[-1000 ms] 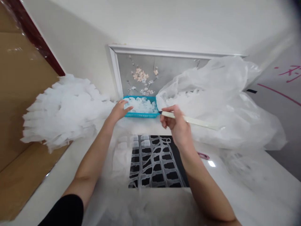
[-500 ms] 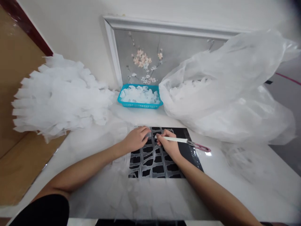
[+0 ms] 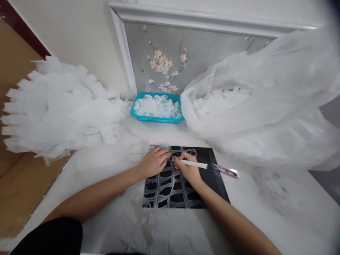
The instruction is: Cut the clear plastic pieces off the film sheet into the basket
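Note:
A black sheet (image 3: 195, 191) covered with a whitish net-like pattern lies on the white table. My right hand (image 3: 188, 168) is closed round a slim white pen-like tool (image 3: 193, 163), its tip near the fingertips of my other hand. Flat on the upper left part of the sheet rests my left hand (image 3: 154, 162), its fingers extended and pointing right. Pink-handled snips (image 3: 225, 170) lie at the right edge of the sheet, beyond the end of the tool.
Behind the sheet stands a blue basket (image 3: 160, 119) of small white pieces. A large heap of white strips (image 3: 61, 109) is at the left. A translucent bag (image 3: 239, 131) holding white pieces bulges at the right. A framed flower picture (image 3: 212, 53) leans behind.
The camera view has shifted, so the background appears larger. My right hand has tilted the white tool slightly, and its rear end now shows apart from the snips. My left hand's fingers lie flatter.

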The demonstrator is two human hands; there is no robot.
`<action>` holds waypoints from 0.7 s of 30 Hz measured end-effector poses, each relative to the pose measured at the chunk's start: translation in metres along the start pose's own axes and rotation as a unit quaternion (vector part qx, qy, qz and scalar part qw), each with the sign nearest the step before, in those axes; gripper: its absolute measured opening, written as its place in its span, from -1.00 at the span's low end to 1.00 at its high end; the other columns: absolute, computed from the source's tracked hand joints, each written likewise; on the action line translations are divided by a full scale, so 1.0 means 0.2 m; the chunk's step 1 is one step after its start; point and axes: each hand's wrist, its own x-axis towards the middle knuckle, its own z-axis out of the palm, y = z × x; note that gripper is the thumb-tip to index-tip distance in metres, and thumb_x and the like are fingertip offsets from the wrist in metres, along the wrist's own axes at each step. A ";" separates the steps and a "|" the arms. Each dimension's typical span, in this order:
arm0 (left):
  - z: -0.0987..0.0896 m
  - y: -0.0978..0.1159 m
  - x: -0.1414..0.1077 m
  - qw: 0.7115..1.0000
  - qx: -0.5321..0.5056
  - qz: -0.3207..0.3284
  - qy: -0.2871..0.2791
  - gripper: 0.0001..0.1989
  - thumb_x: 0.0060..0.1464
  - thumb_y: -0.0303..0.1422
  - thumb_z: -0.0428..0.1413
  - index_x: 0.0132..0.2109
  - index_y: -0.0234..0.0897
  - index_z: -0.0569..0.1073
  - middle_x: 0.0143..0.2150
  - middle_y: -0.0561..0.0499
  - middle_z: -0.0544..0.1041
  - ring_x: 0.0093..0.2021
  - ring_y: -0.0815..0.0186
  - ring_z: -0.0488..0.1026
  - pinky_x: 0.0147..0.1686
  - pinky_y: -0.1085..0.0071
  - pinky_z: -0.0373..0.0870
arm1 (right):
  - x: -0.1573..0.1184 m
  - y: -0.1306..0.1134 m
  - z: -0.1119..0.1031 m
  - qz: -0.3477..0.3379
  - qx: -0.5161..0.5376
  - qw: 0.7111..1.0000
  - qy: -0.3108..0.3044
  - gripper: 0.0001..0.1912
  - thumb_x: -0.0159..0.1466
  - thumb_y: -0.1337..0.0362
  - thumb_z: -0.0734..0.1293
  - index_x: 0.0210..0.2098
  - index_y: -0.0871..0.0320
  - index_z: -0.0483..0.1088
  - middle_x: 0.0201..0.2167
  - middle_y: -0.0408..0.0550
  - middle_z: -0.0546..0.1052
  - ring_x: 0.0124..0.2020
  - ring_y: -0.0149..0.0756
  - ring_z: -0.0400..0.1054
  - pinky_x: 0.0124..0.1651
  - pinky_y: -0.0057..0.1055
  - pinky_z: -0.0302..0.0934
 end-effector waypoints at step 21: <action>-0.16 -0.20 0.06 0.563 -0.593 -0.330 0.472 -0.70 0.08 -0.15 0.19 -0.23 -0.18 0.25 -0.32 0.12 0.39 -0.40 0.43 0.42 -0.31 0.42 0.42 | 0.02 -0.01 0.01 -0.046 -0.119 0.992 0.009 -0.63 0.20 0.22 0.33 -0.61 0.10 0.08 -0.69 -0.29 0.13 -0.60 -0.44 0.05 -0.49 -0.48 -0.03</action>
